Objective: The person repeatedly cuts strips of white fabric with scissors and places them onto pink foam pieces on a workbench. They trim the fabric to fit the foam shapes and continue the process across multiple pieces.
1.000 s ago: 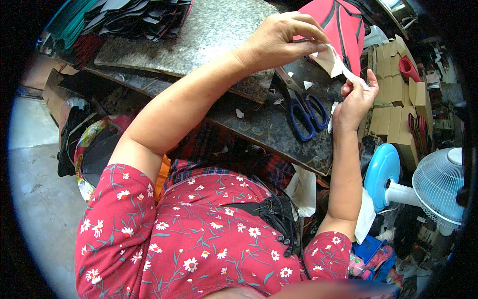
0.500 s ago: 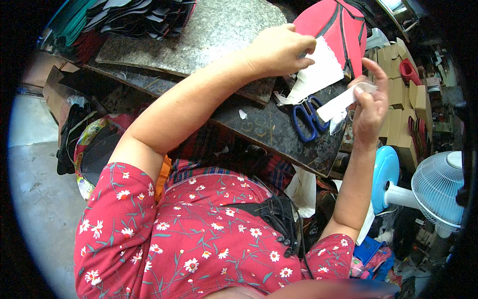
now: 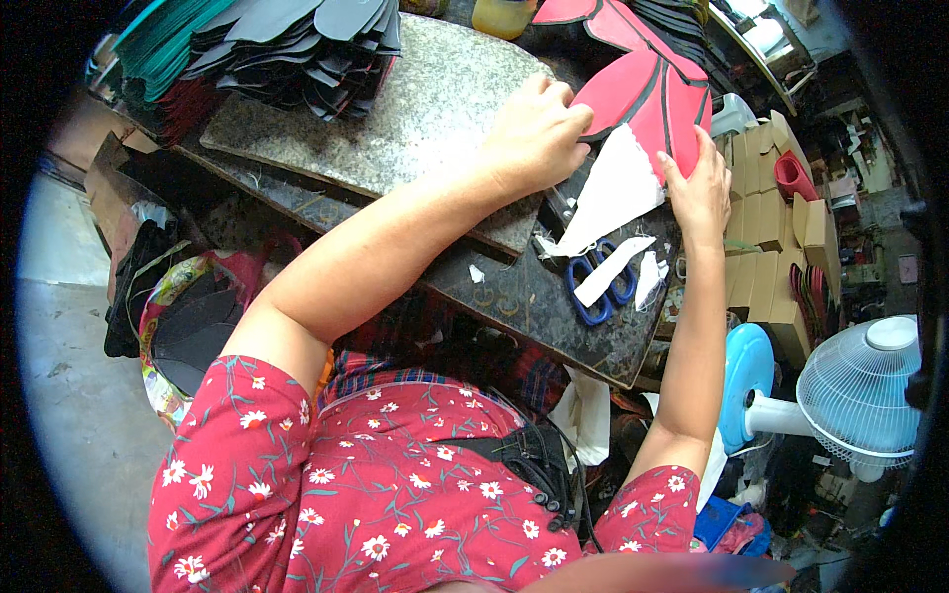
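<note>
Two hands at work on a red shaped piece lying on the dark tabletop. Left hand curled, grip pinching the piece's near edge beside the white backing paper. Right hand laid flat against the piece's right edge, fingers pressed together, nothing pinched. Blue-handled scissors just below, partly under white paper strips. Speckled stone slab at left; stack of dark cut soles beyond.
</note>
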A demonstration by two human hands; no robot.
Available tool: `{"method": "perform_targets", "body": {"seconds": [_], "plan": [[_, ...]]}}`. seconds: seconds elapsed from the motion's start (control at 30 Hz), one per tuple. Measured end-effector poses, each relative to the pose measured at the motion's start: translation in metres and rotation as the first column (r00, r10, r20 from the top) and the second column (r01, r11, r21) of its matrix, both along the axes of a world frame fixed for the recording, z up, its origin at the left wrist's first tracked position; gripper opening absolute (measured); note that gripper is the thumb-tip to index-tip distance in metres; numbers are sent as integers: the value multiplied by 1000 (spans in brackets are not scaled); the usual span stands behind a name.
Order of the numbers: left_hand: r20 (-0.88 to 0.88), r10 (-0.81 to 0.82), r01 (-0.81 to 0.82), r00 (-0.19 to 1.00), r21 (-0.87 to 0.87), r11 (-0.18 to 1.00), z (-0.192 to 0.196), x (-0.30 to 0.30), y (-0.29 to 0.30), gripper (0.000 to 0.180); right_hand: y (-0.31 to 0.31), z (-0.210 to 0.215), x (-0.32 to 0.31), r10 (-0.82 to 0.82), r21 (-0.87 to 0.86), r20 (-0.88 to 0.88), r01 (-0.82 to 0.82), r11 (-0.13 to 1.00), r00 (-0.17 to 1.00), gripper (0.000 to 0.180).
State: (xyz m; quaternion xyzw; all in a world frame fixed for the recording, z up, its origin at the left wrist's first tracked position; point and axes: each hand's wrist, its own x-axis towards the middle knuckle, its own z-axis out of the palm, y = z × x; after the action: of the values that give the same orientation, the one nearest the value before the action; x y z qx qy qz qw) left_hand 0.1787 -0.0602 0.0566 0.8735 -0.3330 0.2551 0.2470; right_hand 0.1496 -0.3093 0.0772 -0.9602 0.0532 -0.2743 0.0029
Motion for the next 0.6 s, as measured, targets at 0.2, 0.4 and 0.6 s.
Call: {"method": "perform_targets", "body": {"seconds": [0.2, 0.4, 0.6], "plan": [[-213, 88, -64, 973, 119, 991, -8, 2, -5, 56, -8, 11, 11, -47, 164, -133, 69, 984, 990, 81], [-356, -70, -116, 932, -477, 871, -6, 17, -12, 81, 14, 41, 1, 392, 310, 462, -559, 769, 796, 56], [-59, -529, 133, 846, -939, 316, 17, 30, 2, 29, 43, 78, -32, 469, 269, 655, -763, 588, 592, 59]]}}
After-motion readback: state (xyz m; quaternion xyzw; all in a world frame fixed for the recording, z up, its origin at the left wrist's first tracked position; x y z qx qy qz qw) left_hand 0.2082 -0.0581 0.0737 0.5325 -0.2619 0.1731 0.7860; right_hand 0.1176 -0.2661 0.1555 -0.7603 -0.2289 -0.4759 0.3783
